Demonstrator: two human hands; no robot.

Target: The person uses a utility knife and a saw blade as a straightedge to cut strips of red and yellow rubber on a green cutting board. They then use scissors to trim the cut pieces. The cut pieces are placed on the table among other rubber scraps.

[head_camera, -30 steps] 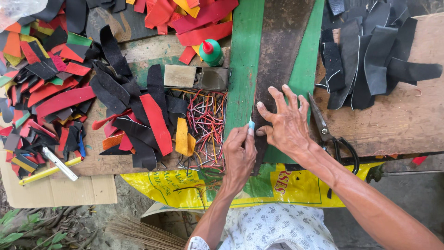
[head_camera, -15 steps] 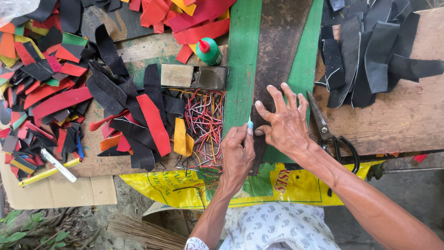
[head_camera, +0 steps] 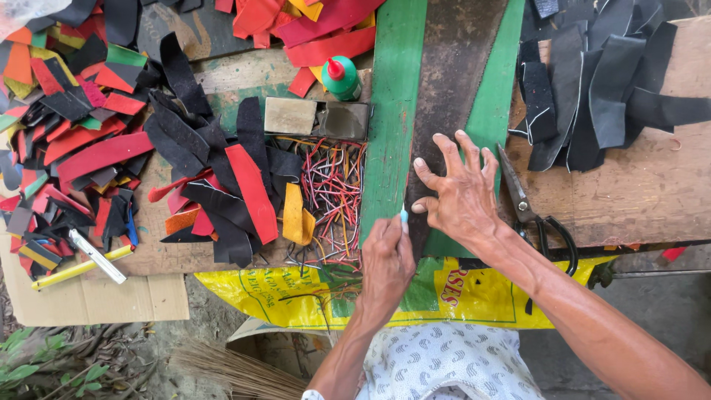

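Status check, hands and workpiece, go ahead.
Left hand gripping small pale-blue marker, tip at dark strip. Right hand flat, fingers spread, pinning the strip. Scissors beside right wrist, clear.

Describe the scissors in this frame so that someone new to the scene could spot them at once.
Start at the green-edged dark plank running up the middle of the wooden workbench. The right hand lies flat on it, and just right of that hand lie the black-handled metal scissors, blades pointing away from the person. They are the only metal tool there; the neighbours above are floppy black leather strips.
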